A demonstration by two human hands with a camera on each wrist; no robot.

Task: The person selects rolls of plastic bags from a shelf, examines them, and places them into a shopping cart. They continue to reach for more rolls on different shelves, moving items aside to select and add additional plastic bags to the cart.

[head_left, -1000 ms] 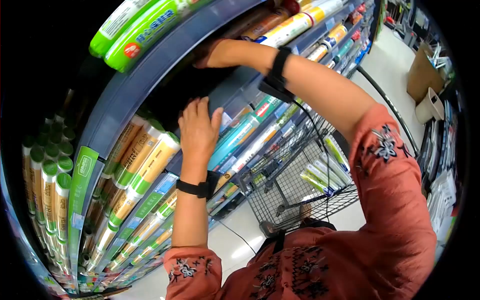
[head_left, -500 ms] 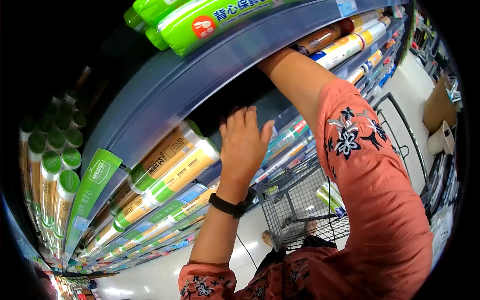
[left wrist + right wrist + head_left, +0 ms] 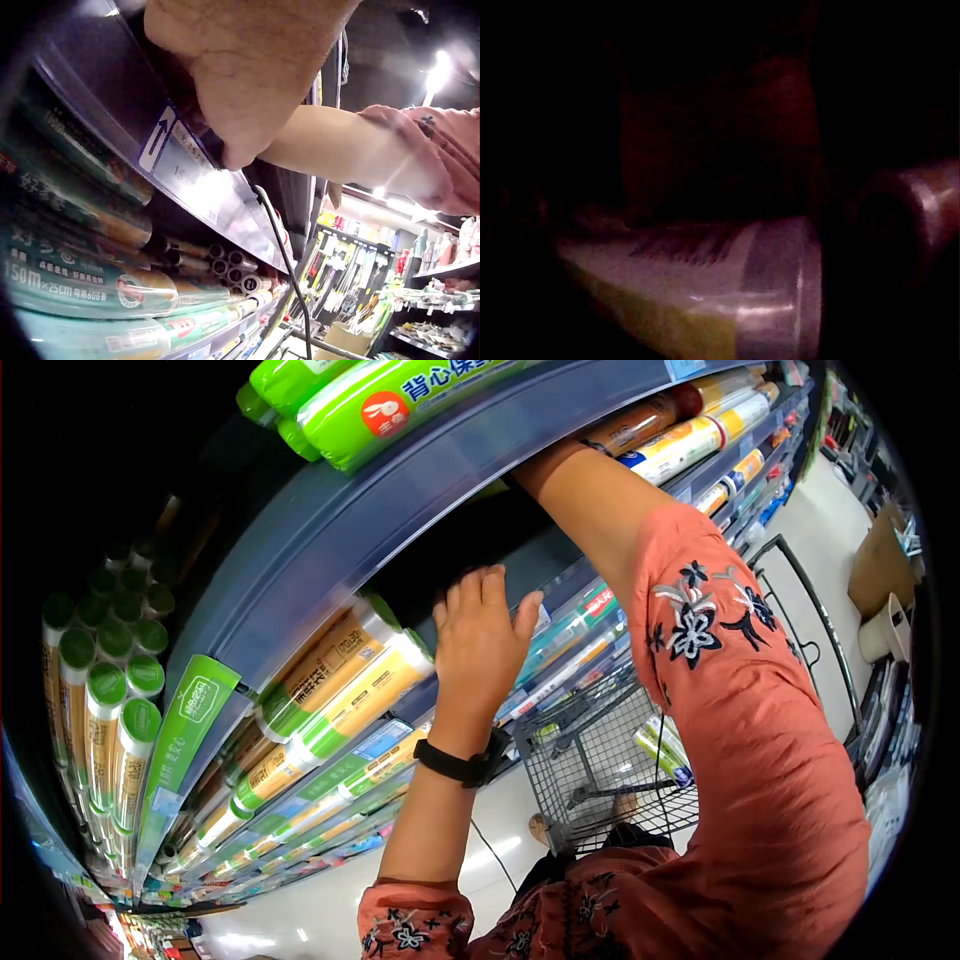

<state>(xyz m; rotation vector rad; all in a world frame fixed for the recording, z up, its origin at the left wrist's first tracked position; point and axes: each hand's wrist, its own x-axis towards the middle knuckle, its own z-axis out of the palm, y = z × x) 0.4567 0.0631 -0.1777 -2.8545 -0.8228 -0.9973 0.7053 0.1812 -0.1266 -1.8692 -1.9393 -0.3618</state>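
Note:
My left hand (image 3: 482, 642) rests at the front edge of a dark shelf, fingers fairly straight and pointing inward. In the left wrist view that same hand (image 3: 240, 75) lies over the shelf lip, beside a price label (image 3: 187, 169). The right forearm (image 3: 590, 500) reaches deep into the shelf, and in the head view its hand is hidden. In the right wrist view the right hand (image 3: 720, 142) is a dim shape just above a wrapped roll (image 3: 705, 300) with a pale and yellow label. I cannot tell whether its fingers hold that roll. Another roll end (image 3: 922, 210) lies to the right.
Green-capped rolls (image 3: 350, 690) fill the shelf left of my left hand. Bright green bag packs (image 3: 390, 410) lie on the shelf above. Teal rolls (image 3: 90, 277) sit one level below. A wire shopping cart (image 3: 570, 760) with a green-and-white pack (image 3: 662, 750) stands close by.
Over the second my right arm went deeper into the shelf, taking its hand and wrist strap out of the head view. The left hand stays at the shelf edge; the head view shifted.

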